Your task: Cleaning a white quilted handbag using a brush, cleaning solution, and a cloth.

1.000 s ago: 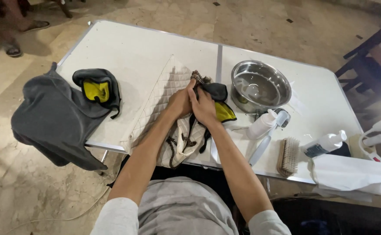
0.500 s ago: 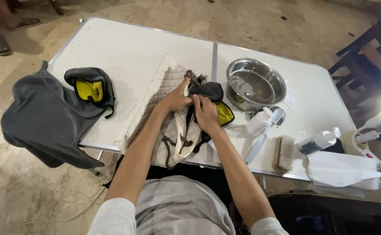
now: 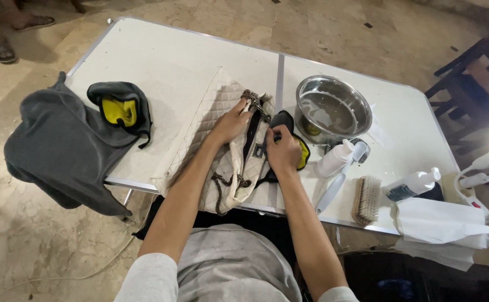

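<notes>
Cream quilted handbag on white table: left hand pressed flat on it, right hand gripping dark cloth against it. Wiping appears midway; brush and steel bowl lie unused nearby.

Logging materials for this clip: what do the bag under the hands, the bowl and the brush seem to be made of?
Quilted bag: cream, likely faux leather; stitched diamond pattern, metal-looking chain strap.
Bowl: stainless steel by its look; shiny grey with reflections.
Brush: probably a wooden back with pale bristles; too small to be sure.
</notes>
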